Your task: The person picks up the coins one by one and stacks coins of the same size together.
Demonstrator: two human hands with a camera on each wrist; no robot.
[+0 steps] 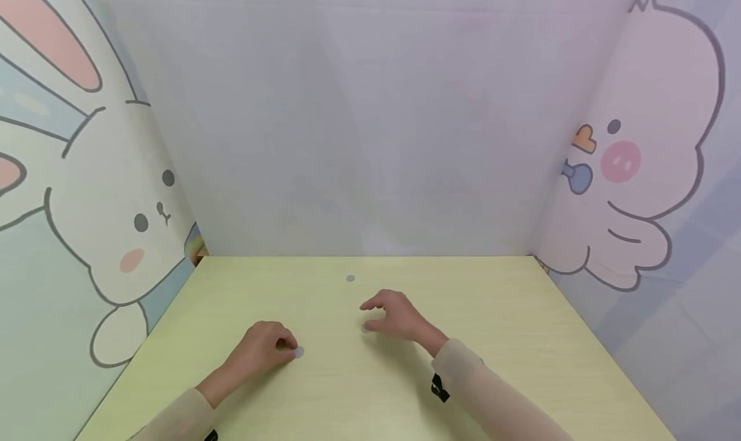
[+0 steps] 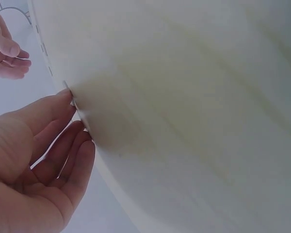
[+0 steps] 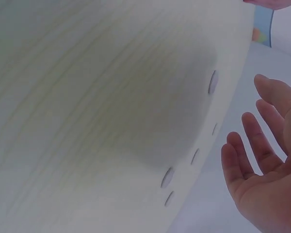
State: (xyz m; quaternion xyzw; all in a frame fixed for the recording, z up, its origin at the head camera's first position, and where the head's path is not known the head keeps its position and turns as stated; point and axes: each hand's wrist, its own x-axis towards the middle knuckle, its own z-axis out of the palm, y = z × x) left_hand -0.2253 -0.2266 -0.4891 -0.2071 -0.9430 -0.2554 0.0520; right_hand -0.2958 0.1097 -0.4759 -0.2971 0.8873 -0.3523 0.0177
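Head view shows both my hands low over the pale wooden table [image 1: 521, 338]: my left hand [image 1: 263, 348] has its fingers curled down, pinching a small grey disc [image 1: 298, 352] that lies on the tabletop at its fingertips. My right hand [image 1: 396, 315] hovers with its fingers loosely spread and nothing in them, a second small disc [image 1: 365, 329] lying just under its thumb. A third disc [image 1: 350, 278] sits apart, farther back on the table towards the wall.
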